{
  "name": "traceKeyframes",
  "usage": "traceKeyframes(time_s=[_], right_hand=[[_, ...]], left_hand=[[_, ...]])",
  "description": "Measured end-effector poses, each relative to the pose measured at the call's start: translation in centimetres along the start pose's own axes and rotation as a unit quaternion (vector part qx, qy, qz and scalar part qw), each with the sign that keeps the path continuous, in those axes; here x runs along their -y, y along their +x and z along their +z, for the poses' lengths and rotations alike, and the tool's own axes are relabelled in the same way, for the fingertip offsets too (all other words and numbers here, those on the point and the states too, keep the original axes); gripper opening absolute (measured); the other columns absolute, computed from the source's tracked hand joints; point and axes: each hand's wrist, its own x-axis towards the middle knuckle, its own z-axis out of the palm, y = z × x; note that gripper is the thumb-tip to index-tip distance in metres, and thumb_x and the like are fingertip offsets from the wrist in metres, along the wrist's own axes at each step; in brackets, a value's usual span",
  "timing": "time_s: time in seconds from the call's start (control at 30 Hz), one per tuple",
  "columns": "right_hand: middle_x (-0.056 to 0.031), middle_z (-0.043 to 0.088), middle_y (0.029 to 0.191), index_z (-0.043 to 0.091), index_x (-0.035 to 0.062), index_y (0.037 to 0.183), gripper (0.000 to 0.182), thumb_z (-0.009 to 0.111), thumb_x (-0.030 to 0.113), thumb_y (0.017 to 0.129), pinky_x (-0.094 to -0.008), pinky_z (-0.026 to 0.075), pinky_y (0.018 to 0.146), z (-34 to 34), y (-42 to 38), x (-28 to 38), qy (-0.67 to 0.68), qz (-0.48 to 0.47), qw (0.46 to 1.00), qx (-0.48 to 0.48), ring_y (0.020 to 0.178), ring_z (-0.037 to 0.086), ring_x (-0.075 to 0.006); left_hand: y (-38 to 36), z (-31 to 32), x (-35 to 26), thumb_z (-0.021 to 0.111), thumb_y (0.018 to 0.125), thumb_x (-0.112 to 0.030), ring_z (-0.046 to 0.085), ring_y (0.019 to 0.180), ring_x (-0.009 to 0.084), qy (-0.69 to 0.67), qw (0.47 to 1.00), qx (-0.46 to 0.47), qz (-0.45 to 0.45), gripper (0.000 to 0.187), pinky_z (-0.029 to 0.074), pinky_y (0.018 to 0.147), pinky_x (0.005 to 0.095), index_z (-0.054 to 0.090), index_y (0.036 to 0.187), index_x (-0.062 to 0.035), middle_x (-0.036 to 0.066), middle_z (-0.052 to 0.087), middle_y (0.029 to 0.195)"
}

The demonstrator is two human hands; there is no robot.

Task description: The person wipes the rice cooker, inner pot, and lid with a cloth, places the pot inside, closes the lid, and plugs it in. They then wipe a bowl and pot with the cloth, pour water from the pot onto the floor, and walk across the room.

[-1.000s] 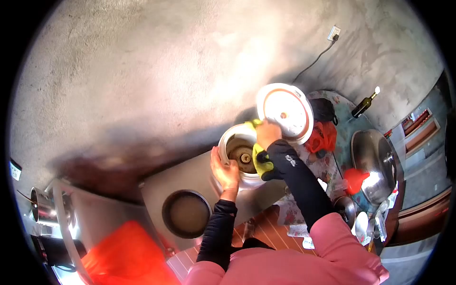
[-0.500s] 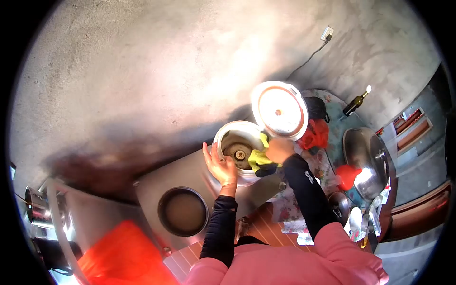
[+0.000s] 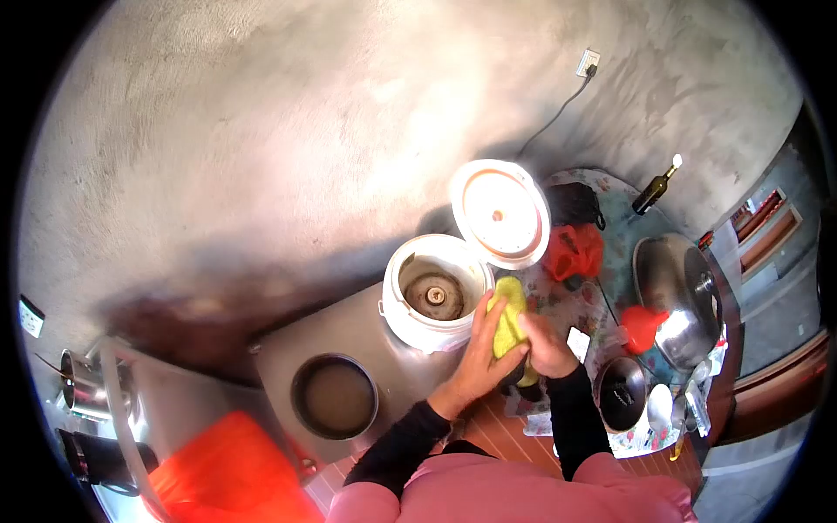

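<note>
A yellow-green cloth (image 3: 508, 324) is bunched between my two hands, just right of a white rice cooker (image 3: 425, 334). My left hand (image 3: 481, 359) holds the cloth from the left, its fingers along the side. From the right, my right hand (image 3: 547, 347) grips the same cloth with bent fingers. The cooker's lid (image 3: 500, 214) stands raised, and the stained inside with its round centre piece shows. On the metal tabletop (image 3: 403, 383) to the left sits a dark round pot (image 3: 335, 397) with cloudy, brownish contents.
At right, a flower-patterned table (image 3: 615, 240) bears a red plastic bag (image 3: 575, 251), a large metal lid (image 3: 670, 288), a red object (image 3: 643, 329), a dark bowl (image 3: 621, 394) and a bottle (image 3: 656, 187). Orange-red fabric (image 3: 231, 466) lies lower left. A plugged cord (image 3: 562, 109) hangs on the wall.
My right hand has drawn the cloth back from the cooker's rim. My left hand has let go of the rim, moved right and taken hold of the cloth too.
</note>
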Motion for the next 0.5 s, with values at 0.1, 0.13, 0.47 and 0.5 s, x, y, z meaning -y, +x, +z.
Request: traceKeyframes(time_s=[0.1,0.13,0.47,0.5], right_hand=[[0.0002,0.056,0.077,0.058,0.0035,0.097,0.032,0.040,0.030,0.095,-0.0234,0.041,0.065,-2.4,0.2,-1.6,0.171,0.163,0.963,0.126,0.072,0.049,-0.0055],[-0.0006,0.058,0.077,0.059,0.0031,0.097,0.034,0.040,0.032,0.095,-0.0234,0.042,0.065,-3.8,0.9,-1.5,0.173,0.178,0.967,0.060,0.072,0.052,-0.0064],[-0.0078,0.052,0.123,0.048,0.0021,0.124,0.043,0.048,0.032,0.092,-0.0270,0.036,0.095,-8.7,21.3,-18.8,0.163,0.011,0.983,-0.086,0.112,0.049,-0.0175],[-0.0083,0.052,0.123,0.047,0.0014,0.124,0.043,0.047,0.031,0.092,-0.0264,0.035,0.095,-8.8,23.3,-22.5,0.088,-0.027,0.996,-0.020,0.113,0.048,-0.0188]], left_hand=[[-0.6,0.4,2.0,0.059,0.083,-0.008,0.038,0.122,0.0255,-0.116,0.988,-0.019,-0.098,0.059,0.029,0.101,0.0334,0.031,0.134,-0.0012,0.019,0.038,0.132],[-0.5,0.1,2.0,0.058,0.083,-0.006,0.042,0.117,0.0227,-0.096,0.988,-0.055,-0.112,0.057,0.032,0.098,0.0313,0.031,0.133,-0.0008,0.017,0.042,0.127],[14.1,-2.8,9.4,0.056,0.086,-0.020,0.053,0.103,0.0375,0.043,0.924,-0.351,-0.146,0.049,0.041,0.088,0.0387,0.038,0.123,0.0067,0.028,0.053,0.110],[15.2,-2.7,10.2,0.055,0.084,-0.017,0.053,0.100,0.0390,0.090,0.927,-0.347,-0.111,0.043,0.042,0.087,0.0396,0.043,0.118,0.0071,0.028,0.053,0.108]])
